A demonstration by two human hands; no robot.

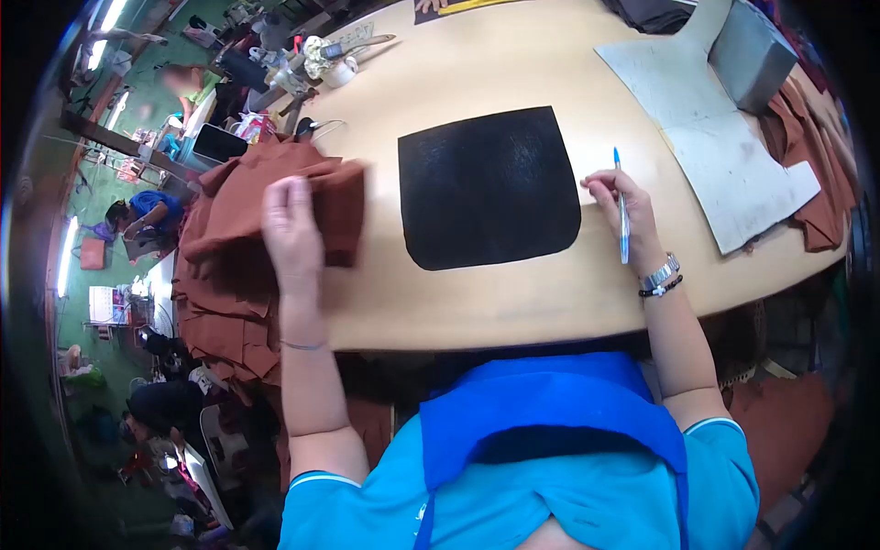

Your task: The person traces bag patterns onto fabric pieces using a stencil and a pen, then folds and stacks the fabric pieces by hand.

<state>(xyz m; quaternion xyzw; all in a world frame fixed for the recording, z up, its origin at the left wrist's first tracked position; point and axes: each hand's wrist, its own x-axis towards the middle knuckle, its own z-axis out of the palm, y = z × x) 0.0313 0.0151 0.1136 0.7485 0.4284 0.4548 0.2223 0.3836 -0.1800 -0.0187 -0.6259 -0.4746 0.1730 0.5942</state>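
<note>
My left hand [293,229] is closed on the edge of a reddish-brown leather piece [341,203], lifted at the left side of the table and slightly blurred. Below and behind it lies a pile of similar brown pieces [225,316] hanging over the table's edge. A black panel [490,188] with rounded near corners lies flat in front of me, between my hands and touched by neither. My right hand [634,215], just right of the panel, holds a blue-and-white pen [625,240] between its fingers, with thumb and index finger close together.
A pale card template [706,151] lies at the right, with a grey metal block [753,60] on it and brown pieces [816,206] beside it. Brushes and a pot [341,71] stand at the back left. Another person's hand [431,5] shows at the far edge.
</note>
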